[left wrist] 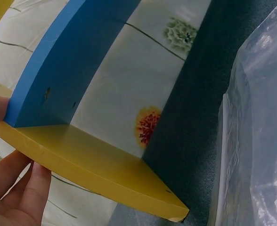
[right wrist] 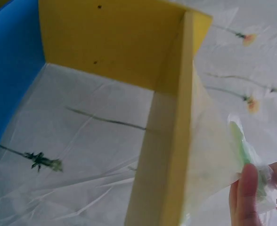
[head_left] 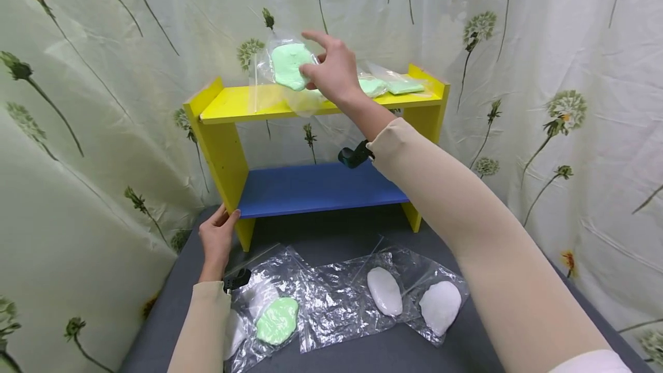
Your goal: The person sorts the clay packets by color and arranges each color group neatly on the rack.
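My right hand [head_left: 334,71] pinches a clear zip bag holding a flat mint-green slab [head_left: 289,65], raised just over the yellow top shelf [head_left: 243,102]. In the right wrist view the bagged green slab [right wrist: 242,143] shows edge-on between thumb and fingers [right wrist: 247,193]. On the right part of that shelf lie more bagged green pieces [head_left: 404,85], partly behind my right hand. My left hand [head_left: 216,238] grips the lower left side panel of the shelf unit, thumb by the blue shelf [head_left: 321,186]. In the left wrist view its fingers [left wrist: 35,188] lie against the yellow panel [left wrist: 96,165].
On the dark table [head_left: 321,235] in front lie several clear bags. One holds a green piece [head_left: 277,320]; others hold a white oval piece [head_left: 385,291] and a white rounded piece [head_left: 440,307]. A flower-patterned curtain [head_left: 518,73] hangs behind and at both sides.
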`<state>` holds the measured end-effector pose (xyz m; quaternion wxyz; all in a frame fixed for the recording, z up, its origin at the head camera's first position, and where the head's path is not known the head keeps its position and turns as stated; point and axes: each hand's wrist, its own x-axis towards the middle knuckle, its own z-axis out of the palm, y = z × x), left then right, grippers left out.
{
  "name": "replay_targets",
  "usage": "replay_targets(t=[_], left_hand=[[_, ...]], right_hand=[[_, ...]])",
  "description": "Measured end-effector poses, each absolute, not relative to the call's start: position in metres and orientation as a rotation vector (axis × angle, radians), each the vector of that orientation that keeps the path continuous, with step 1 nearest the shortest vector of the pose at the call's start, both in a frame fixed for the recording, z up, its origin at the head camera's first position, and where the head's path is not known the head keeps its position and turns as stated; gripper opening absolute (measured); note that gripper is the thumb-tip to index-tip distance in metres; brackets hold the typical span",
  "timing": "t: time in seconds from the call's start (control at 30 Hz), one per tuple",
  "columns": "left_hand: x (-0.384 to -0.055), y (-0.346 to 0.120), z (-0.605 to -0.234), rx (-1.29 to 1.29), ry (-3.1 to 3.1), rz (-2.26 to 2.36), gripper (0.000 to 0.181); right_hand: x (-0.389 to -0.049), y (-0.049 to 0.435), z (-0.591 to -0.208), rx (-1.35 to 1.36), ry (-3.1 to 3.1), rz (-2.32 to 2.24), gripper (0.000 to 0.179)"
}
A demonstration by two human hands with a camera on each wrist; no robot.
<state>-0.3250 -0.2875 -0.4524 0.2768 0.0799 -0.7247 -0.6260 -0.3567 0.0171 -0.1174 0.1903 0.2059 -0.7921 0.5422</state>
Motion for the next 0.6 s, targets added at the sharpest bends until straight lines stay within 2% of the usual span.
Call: replay_targets(t=[0.2,0.43,0.6], left_hand=[[-0.325,-0.288,-0.453,0.211,-1.943,-1.68,0.042],[-0.326,-0.288,-0.453,0.204,-1.948,-1.679,0.041],[-0.327,-0.289,-0.454,0.202,-1.943,-1.681,0.041]], right_hand=[[-0.37,0.014,-0.127,0.51,-2.303,1.466,0.025],[-0.374,0.009,-0.145,0.619,-2.507,0.793,0.041],[-0.372,0.011,-0.154,0.612,-2.689,0.403,0.044]])
